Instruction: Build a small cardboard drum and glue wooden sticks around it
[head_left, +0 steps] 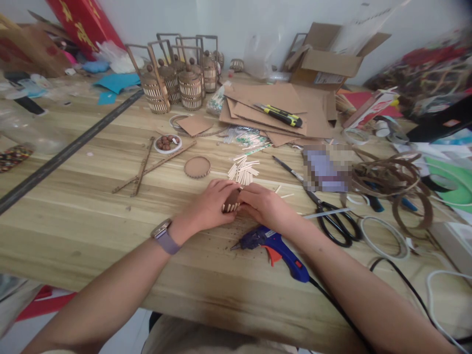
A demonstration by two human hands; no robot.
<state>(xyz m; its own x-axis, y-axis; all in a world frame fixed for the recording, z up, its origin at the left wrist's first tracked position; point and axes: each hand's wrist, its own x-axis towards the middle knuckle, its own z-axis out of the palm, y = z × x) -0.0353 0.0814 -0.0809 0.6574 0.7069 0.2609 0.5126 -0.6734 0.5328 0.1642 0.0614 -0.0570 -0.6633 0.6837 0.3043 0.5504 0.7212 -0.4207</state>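
Between my two hands is a small round brown piece with short pale sticks along its near edge. My left hand is wrapped round its left side. The fingers of my right hand are pressed together at its right side; their tips are partly hidden. Just beyond my hands lies a loose pile of short pale sticks. A blue glue gun with an orange trigger rests on the table below my right hand. To the upper left lies a round cardboard disc with a ridged rim.
Black scissors, tape rings and coiled brown strips lie at the right. Cardboard sheets bear a yellow-black cutter. Small handled baskets stand behind. A bowl of brown balls sits near crossed strips.
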